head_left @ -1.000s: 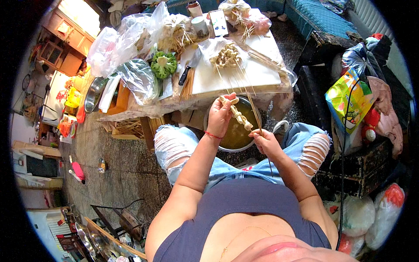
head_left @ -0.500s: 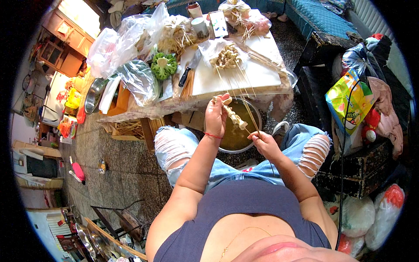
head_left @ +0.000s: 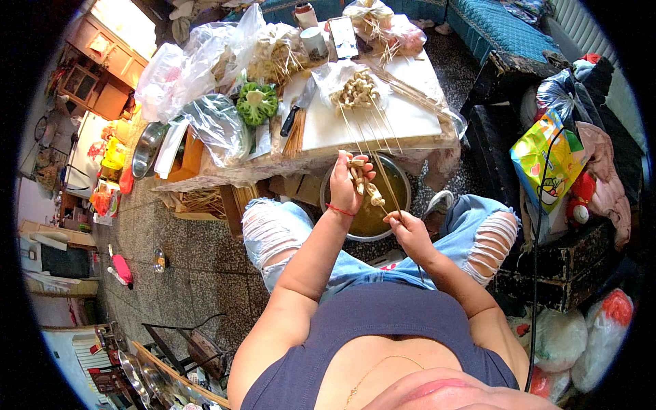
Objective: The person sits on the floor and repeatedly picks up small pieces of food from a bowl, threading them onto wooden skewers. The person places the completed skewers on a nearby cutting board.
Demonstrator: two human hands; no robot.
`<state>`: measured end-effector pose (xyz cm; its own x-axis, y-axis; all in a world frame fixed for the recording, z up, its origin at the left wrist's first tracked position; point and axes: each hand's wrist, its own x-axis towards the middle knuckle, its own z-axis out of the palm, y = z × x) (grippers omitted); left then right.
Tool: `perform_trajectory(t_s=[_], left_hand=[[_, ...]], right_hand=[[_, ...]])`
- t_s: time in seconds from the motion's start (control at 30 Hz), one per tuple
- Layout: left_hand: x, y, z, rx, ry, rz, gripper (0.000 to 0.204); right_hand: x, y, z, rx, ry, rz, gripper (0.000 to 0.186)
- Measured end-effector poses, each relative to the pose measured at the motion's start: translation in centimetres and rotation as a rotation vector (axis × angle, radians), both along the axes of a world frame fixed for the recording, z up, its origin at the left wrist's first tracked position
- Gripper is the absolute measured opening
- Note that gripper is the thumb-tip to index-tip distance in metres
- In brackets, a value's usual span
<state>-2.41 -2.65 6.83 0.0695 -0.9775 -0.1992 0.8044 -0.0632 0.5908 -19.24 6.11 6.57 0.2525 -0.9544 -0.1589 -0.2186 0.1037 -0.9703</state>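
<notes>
White board — cluttered table (speckled floor)

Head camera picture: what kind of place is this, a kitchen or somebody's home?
Probably a lived-in room at home, used for food preparation. A low table holds broccoli and bagged food, a sofa stands beside it, and a metal pot sits on the floor.
</notes>
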Motion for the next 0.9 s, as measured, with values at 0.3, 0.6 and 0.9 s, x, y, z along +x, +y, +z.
perform_trajectory(t_s=[0.3,0.6,0.9], left_hand=[[0.0,0.3,0.2,0.008,0.110,-0.050,0.031],[0.6,1.6,-0.7,-0.036,-0.026,-0.211,0.037],[3.0,0.7,-0.7,0.015,-0.021,-0.237,0.030]], right_hand=[[0.1,-1.3,0.6,-0.100,-0.012,-0.001,0.016],[0.4,-1.5,1.4,-0.218,0.138,-0.025,0.017],[-1.6,-2.5,0.1,-0.058,-0.045,0.009,0.018]])
